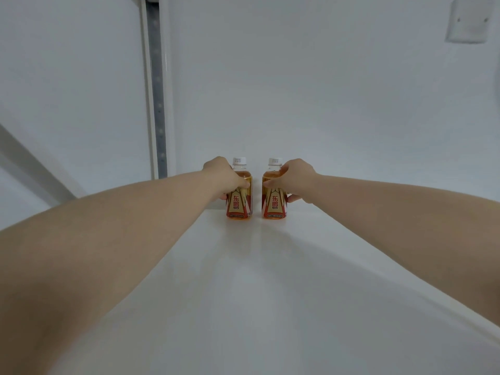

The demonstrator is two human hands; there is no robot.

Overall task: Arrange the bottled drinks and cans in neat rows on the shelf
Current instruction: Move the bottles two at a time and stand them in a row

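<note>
Two small bottles of amber drink with white caps and red-gold labels stand upright side by side at the back of a white shelf (270, 280), close to the rear wall. My left hand (224, 177) is wrapped around the upper part of the left bottle (238, 204). On the right bottle (273, 205), my right hand (296, 178) grips the same way. A narrow gap separates the two bottles. Both forearms stretch out over the shelf.
The white rear wall (324, 104) rises right behind the bottles. A vertical slotted upright (158, 104) runs up the left side. A white square plate (469, 21) sits on the wall at the top right. A slanted white edge (32, 169) lies at the far left.
</note>
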